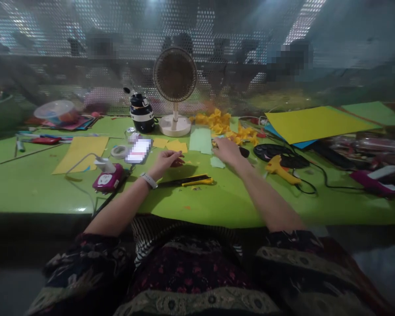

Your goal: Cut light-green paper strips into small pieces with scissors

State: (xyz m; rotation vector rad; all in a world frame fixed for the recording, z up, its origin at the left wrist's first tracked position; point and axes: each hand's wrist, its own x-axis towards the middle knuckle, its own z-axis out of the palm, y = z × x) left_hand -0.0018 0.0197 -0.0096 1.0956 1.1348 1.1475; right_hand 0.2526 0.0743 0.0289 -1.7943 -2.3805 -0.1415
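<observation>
My left hand hovers above the table, fingers loosely bent and tips apart, with nothing visible in them. Beneath it lies a yellow box cutter. My right hand is at the right edge of the light green paper strips; its fingers are bent together, and what they hold, if anything, is hidden. A smaller green paper piece lies just below that hand. Behind it are crumpled yellow-orange paper flowers. Small yellow paper pieces lie beyond my left hand.
A fan and a dark jug stand at the back. Left are a phone, a tape roll and a purple power socket. Right are a yellow glue gun, a black round tray and yellow sheets.
</observation>
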